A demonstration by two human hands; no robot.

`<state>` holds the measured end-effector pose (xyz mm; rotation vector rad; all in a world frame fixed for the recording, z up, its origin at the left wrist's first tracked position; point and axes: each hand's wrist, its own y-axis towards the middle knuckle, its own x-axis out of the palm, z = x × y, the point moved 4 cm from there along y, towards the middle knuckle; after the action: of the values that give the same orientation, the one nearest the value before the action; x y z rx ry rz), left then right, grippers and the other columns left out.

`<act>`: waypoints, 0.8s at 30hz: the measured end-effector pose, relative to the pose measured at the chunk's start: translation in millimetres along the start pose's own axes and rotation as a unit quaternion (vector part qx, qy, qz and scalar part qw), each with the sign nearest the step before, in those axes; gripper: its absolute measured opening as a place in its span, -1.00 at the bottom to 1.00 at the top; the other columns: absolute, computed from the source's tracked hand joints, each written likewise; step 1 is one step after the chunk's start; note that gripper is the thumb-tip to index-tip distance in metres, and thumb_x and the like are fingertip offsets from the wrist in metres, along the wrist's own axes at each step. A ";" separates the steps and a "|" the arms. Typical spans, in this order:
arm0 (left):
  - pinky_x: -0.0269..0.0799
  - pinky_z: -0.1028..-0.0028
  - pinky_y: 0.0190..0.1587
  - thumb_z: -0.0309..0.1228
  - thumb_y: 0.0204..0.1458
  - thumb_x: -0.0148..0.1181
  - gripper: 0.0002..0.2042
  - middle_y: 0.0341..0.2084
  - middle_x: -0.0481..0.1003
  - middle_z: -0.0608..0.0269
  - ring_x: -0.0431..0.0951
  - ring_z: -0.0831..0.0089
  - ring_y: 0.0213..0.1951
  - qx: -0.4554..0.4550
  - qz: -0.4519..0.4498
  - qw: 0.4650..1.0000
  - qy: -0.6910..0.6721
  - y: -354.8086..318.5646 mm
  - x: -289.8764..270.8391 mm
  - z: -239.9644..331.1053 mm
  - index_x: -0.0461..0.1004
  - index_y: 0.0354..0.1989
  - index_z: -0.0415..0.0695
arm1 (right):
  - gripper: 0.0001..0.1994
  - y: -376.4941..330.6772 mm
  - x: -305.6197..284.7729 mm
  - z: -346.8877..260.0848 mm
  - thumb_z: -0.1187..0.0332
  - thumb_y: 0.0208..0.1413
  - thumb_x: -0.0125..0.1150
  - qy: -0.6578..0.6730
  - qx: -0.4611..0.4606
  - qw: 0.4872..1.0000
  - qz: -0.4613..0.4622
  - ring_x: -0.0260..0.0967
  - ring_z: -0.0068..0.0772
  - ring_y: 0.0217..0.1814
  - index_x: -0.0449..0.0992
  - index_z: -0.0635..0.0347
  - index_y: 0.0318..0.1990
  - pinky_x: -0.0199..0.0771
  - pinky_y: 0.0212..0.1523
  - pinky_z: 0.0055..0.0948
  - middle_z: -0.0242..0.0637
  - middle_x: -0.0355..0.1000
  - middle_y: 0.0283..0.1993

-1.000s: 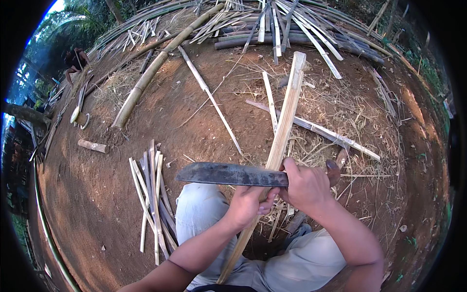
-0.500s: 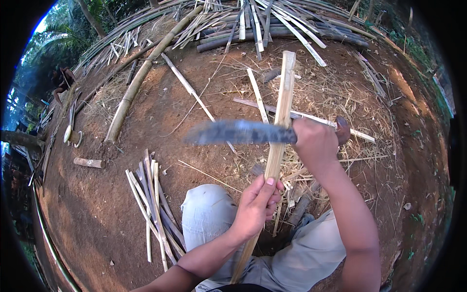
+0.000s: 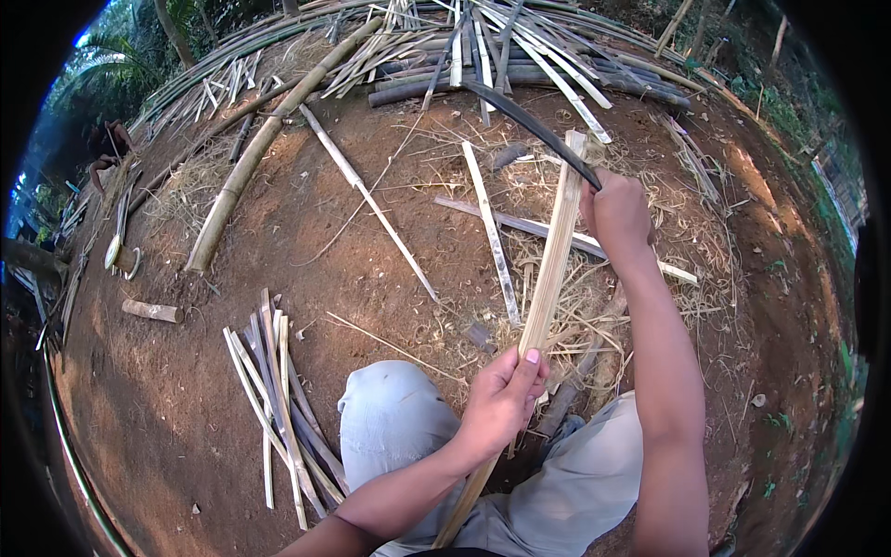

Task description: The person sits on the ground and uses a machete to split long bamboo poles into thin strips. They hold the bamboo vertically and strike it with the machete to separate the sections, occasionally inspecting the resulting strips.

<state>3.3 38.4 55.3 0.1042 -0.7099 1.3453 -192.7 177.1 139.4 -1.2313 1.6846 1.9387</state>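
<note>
Your left hand (image 3: 501, 401) is gripping the bamboo strip (image 3: 549, 271), steadying it upright. Your right hand (image 3: 617, 212) is clenching the curved blade (image 3: 529, 125) at its top end.

a long bamboo slat (image 3: 548, 288) runs from between the person's knees away over the ground (image 3: 278, 241), tilted a little to the right. the left hand (image 3: 501, 404) grips it low, just before the knees; the right hand (image 3: 617, 213) sits at its far end, to the right of it, holding a blade (image 3: 534, 130) that reaches away to the left above the slat's tip. a bundle of thin strips (image 3: 278, 399) lies on the ground left of the left knee. a thick bamboo pole (image 3: 251, 162) lies far left, and a heap of poles (image 3: 501, 56) lies beyond everything.
</note>
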 end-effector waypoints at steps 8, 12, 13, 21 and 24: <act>-0.14 0.65 -0.68 -0.15 0.36 -0.12 -0.72 -0.62 0.15 0.50 -0.01 0.77 -0.70 -0.004 0.007 1.000 -0.030 -5.2 -13.9 12.4 0.33 -0.29 -0.08 | -0.80 -21.5 25.1 3.7 0.37 0.02 0.29 0.037 -0.097 0.994 -0.046 0.50 -0.14 -0.57 0.43 0.17 -0.57 0.56 -0.42 -0.19 -0.18 0.39 -0.68; -0.14 0.64 -0.69 -0.15 0.36 -0.12 -0.72 -0.62 0.14 0.49 -0.01 0.75 -0.70 -0.023 -0.002 0.999 -0.027 -11.4 -9.6 4.2 0.32 -0.29 -0.08 | -0.82 0.4 6.1 8.3 0.34 0.06 0.23 0.042 0.060 0.997 -0.004 0.50 -0.03 -0.51 0.49 0.17 -0.54 0.49 -0.39 -0.15 -0.08 0.44 -0.61; -0.14 0.64 -0.69 -0.15 0.36 -0.12 -0.72 -0.62 0.13 0.49 -0.01 0.75 -0.71 -0.018 0.004 0.999 -0.029 -11.6 -11.3 3.1 0.31 -0.29 -0.08 | -0.83 -6.0 3.7 3.5 0.34 0.06 0.23 0.057 0.015 0.998 -0.003 0.50 -0.02 -0.50 0.50 0.17 -0.52 0.49 -0.39 -0.15 -0.07 0.45 -0.60; -0.11 0.64 -0.69 -0.16 0.36 -0.13 -0.72 -0.63 0.14 0.49 0.00 0.75 -0.71 -0.040 -0.084 0.995 -0.021 -34.2 18.5 -2.0 0.32 -0.28 -0.11 | -0.83 3.6 17.4 54.9 0.34 0.09 0.20 0.202 0.244 0.947 -0.048 0.53 0.00 -0.37 0.50 0.24 -0.46 0.52 -0.28 -0.12 -0.02 0.50 -0.49; -0.09 0.67 -0.69 -0.17 0.36 -0.13 -0.72 -0.62 0.16 0.49 0.01 0.77 -0.71 -0.025 -0.076 0.996 -0.029 -24.8 17.8 3.0 0.34 -0.26 -0.12 | -0.81 -17.0 26.1 43.3 0.36 0.10 0.13 0.080 0.206 0.970 -0.105 0.54 0.08 -0.29 0.58 0.32 -0.33 0.55 -0.20 -0.07 0.06 0.53 -0.39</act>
<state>25.6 45.9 74.9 0.1555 -0.7687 1.1816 -213.9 213.3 106.4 -1.3595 1.8280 1.3123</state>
